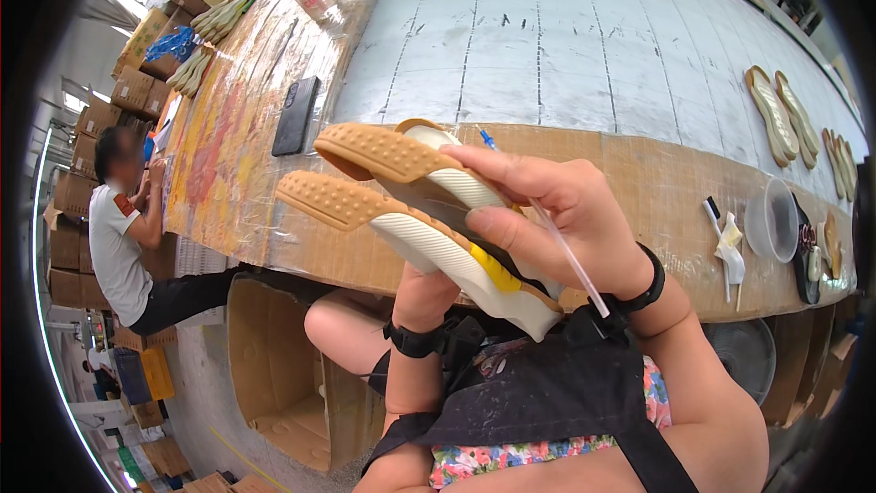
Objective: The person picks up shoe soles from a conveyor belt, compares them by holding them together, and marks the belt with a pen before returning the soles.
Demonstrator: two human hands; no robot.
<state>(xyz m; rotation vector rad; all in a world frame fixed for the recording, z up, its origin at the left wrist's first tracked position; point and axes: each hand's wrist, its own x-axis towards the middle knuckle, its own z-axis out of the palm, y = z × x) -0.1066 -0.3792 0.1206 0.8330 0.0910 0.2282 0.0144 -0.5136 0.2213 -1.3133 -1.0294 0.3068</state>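
Observation:
My right hand [557, 205] is closed on a shoe sole [388, 153] with a tan studded tread and ribbed white sidewall, fingers over its edge and thumb below. Between the same fingers lies a thin clear pen [575, 265] with a blue tip. Just below, nearly parallel, a matching shoe sole [438, 242] with a yellow patch on its side rests in my left hand [426, 297]. The lower sole hides most of that hand's fingers. Both soles are tilted above the bench's front edge.
The cardboard-covered bench [630, 160] holds a black phone [296, 116]. At right are a clear plastic tub [771, 219], a brush [716, 224] and several more soles [774, 117]. An open carton [283, 374] stands below, and a person [123, 228] sits at left.

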